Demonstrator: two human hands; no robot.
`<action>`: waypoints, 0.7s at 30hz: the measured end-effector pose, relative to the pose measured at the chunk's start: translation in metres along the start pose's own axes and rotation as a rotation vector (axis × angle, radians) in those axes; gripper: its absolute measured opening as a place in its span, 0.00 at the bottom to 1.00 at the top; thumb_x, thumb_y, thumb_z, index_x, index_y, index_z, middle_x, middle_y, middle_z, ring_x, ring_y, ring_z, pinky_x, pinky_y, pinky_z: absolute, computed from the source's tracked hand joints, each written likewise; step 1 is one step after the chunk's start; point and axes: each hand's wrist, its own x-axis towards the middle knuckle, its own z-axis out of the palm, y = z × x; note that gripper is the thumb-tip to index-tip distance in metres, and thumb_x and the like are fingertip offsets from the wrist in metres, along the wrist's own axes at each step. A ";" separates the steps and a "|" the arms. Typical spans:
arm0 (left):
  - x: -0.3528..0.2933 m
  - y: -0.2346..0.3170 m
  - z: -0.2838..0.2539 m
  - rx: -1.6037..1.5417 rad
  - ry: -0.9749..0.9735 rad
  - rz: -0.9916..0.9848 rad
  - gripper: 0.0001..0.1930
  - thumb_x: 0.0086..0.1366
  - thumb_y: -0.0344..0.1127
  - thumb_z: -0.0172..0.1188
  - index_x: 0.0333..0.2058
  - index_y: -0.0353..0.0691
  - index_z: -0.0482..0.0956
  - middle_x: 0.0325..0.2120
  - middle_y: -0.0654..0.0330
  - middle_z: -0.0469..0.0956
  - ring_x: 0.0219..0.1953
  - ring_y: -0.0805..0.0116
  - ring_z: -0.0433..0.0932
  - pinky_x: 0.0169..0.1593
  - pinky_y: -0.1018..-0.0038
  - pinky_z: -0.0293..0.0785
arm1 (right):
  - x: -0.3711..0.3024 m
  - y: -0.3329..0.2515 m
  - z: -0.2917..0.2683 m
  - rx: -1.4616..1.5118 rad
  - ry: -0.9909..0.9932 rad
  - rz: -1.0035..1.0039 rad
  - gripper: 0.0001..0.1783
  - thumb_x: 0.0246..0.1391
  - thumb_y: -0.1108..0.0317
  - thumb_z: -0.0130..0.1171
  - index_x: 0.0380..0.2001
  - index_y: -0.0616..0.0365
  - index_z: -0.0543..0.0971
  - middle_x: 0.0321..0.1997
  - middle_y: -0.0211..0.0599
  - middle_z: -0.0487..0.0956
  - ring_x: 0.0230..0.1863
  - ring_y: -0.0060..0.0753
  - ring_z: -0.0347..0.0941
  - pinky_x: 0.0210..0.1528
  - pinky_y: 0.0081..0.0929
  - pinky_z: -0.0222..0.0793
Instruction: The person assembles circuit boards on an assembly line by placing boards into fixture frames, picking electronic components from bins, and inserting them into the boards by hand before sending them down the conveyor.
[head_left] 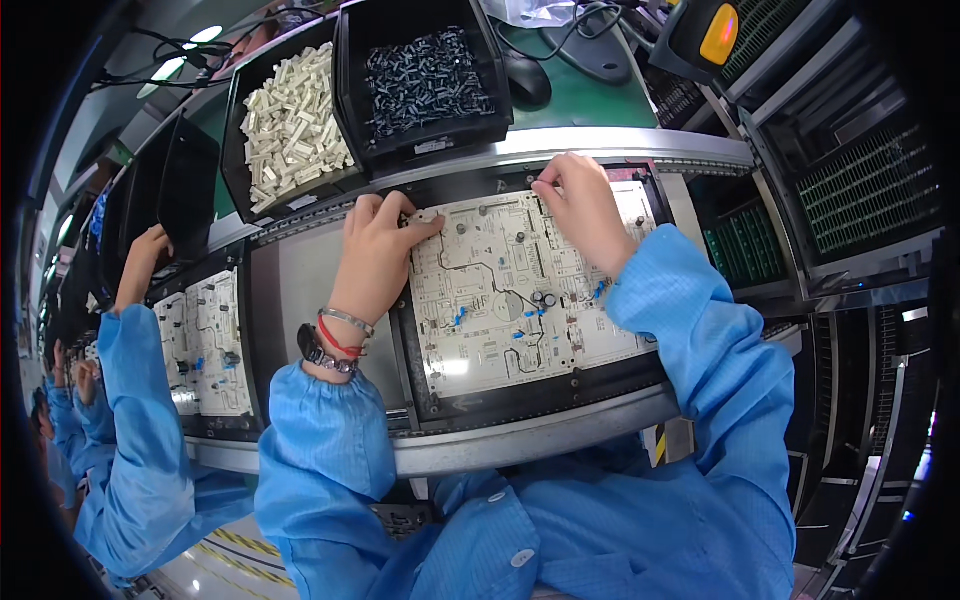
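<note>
A white circuit board (465, 345) with capacitors and small blue parts lies in a black carrier frame (408, 365) in front of me. My left hand (375, 250) holds the frame's far left corner, its fingers bent over the edge and the thumb lying on the board's corner. Near the board's far edge, right of its middle, my right hand (588, 208) has thumb and forefinger pinched together. Whatever is between those fingertips is too small or hidden to make out.
Beyond the metal rail (640, 143) stand a black bin of cream-white parts (295, 130) and a black bin of small dark parts (425, 85). A mouse (527, 80) and a scanner (700, 40) are at far right. At left, a co-worker's hand (148, 255) is above another board (205, 345).
</note>
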 end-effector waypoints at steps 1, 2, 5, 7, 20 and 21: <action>0.000 -0.001 -0.001 0.014 -0.022 0.013 0.20 0.47 0.21 0.57 0.38 0.51 0.82 0.35 0.63 0.71 0.38 0.59 0.66 0.45 0.69 0.66 | 0.000 -0.002 0.002 0.078 0.008 0.087 0.08 0.45 0.71 0.62 0.27 0.63 0.74 0.28 0.40 0.74 0.33 0.41 0.69 0.36 0.33 0.64; 0.000 -0.002 -0.002 0.027 -0.043 0.028 0.20 0.47 0.21 0.57 0.39 0.52 0.82 0.35 0.63 0.71 0.39 0.59 0.65 0.46 0.68 0.66 | -0.003 -0.006 0.003 0.100 0.033 0.081 0.09 0.45 0.69 0.62 0.25 0.64 0.75 0.25 0.41 0.74 0.29 0.40 0.70 0.33 0.33 0.65; -0.005 -0.004 -0.001 0.010 -0.054 0.021 0.23 0.46 0.19 0.53 0.39 0.52 0.82 0.37 0.62 0.69 0.41 0.59 0.65 0.48 0.67 0.64 | -0.007 -0.014 -0.003 0.152 -0.051 0.117 0.09 0.46 0.69 0.61 0.28 0.63 0.76 0.26 0.41 0.74 0.29 0.39 0.69 0.33 0.32 0.65; -0.013 -0.005 -0.004 -0.014 -0.058 0.001 0.24 0.45 0.19 0.53 0.40 0.52 0.82 0.38 0.62 0.69 0.41 0.58 0.65 0.49 0.67 0.64 | -0.007 -0.005 -0.022 0.234 -0.168 0.155 0.09 0.46 0.70 0.61 0.32 0.61 0.77 0.28 0.40 0.74 0.33 0.37 0.69 0.37 0.31 0.65; -0.015 -0.011 -0.006 -0.087 -0.082 -0.057 0.26 0.48 0.18 0.54 0.43 0.55 0.81 0.44 0.61 0.68 0.45 0.56 0.63 0.52 0.67 0.62 | -0.020 0.078 -0.061 -0.130 0.117 0.238 0.07 0.43 0.71 0.63 0.28 0.60 0.79 0.21 0.33 0.73 0.26 0.29 0.69 0.30 0.26 0.65; -0.014 -0.010 -0.008 -0.073 -0.074 -0.065 0.26 0.48 0.18 0.54 0.43 0.55 0.81 0.44 0.61 0.68 0.45 0.56 0.63 0.52 0.67 0.62 | -0.018 0.075 -0.058 0.026 0.078 0.404 0.06 0.44 0.71 0.62 0.27 0.61 0.79 0.19 0.34 0.74 0.23 0.25 0.69 0.27 0.25 0.65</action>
